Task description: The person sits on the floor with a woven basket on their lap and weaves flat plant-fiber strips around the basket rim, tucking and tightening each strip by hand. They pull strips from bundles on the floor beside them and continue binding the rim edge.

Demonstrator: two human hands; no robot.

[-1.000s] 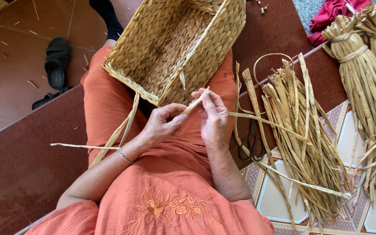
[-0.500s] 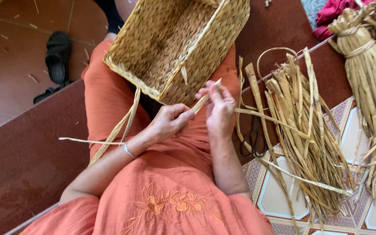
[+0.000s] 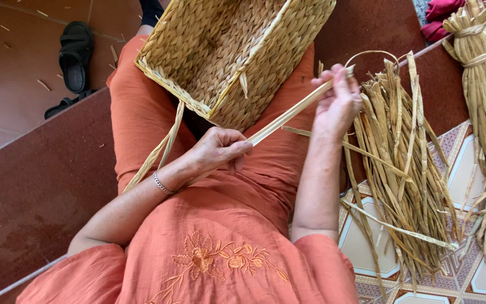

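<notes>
The long straw strip (image 3: 288, 115) ran tight between both hands, just below the woven basket (image 3: 226, 56) on the lap. The left hand (image 3: 220, 149) pinched its low end with closed fingers, and the right hand (image 3: 338, 101) pinched the high end. This looked like the pulling-straight step. Loose dry stalks (image 3: 400, 163) lay just beside the right fingers.

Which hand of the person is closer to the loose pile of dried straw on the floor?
The right hand. It is raised beside the loose straw pile, almost at its top edge. The left hand is over the lap, below the woven basket, far from the pile. Both pinch one straw strip.
</notes>
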